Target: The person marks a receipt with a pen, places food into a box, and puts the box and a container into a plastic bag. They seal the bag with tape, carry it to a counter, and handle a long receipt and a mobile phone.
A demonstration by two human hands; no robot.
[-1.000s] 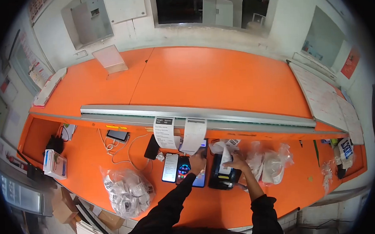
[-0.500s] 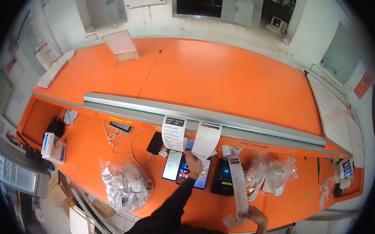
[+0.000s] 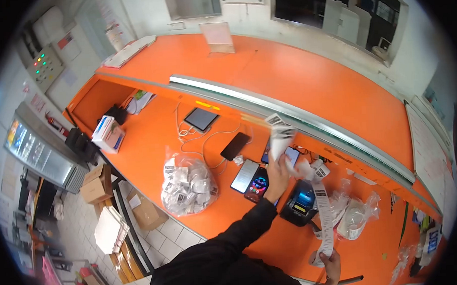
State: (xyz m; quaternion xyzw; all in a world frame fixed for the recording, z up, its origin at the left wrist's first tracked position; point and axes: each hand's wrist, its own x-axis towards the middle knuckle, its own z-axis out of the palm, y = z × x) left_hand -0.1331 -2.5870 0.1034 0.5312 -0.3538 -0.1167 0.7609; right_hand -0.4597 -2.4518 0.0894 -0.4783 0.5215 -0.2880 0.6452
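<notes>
My left hand (image 3: 277, 178) is closed on a bunch of white printed slips (image 3: 280, 139), held up in front of the metal rail. In my right hand (image 3: 331, 266), near the front edge, is the lower end of a long printed paper strip (image 3: 325, 222). The strip runs upward past a black printer (image 3: 298, 204). A phone with a white screen (image 3: 245, 176) and a phone with a dark, colourful screen (image 3: 257, 185) lie left of my left hand. Beyond them a black phone (image 3: 235, 146) rests on the orange counter.
A clear bag of crumpled labels (image 3: 188, 187) sits left. Clear-wrapped items (image 3: 352, 218) stand right of the printer. A tablet (image 3: 201, 119) with cables and a white box (image 3: 108, 134) lie farther left. The metal rail (image 3: 268, 107) crosses the counter.
The view has swung left. My left hand has lifted from the phones and now holds the slips that hung at the rail. My right hand still holds the strip.
</notes>
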